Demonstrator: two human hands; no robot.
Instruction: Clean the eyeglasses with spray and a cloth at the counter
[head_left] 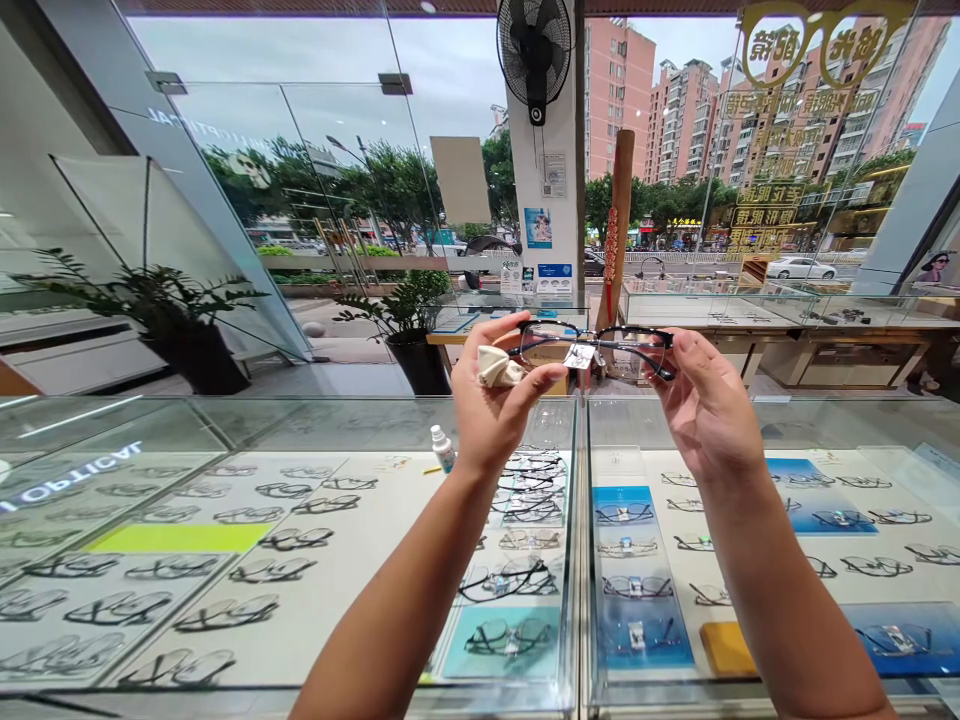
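Observation:
I hold a pair of dark-framed glasses (600,345) up at chest height above the glass counter. A small price tag (579,356) hangs at the bridge. My left hand (495,400) pinches the frame's left lens edge and also clutches a crumpled cream cloth (499,368). My right hand (701,400) grips the right end of the frame with curled fingers.
Glass display counters (300,420) below hold several rows of glasses on trays. A small white bottle (443,447) stands on the counter near my left wrist. Potted plants (180,320), a wall fan (534,50) and more showcases (787,310) stand beyond, before the shop window.

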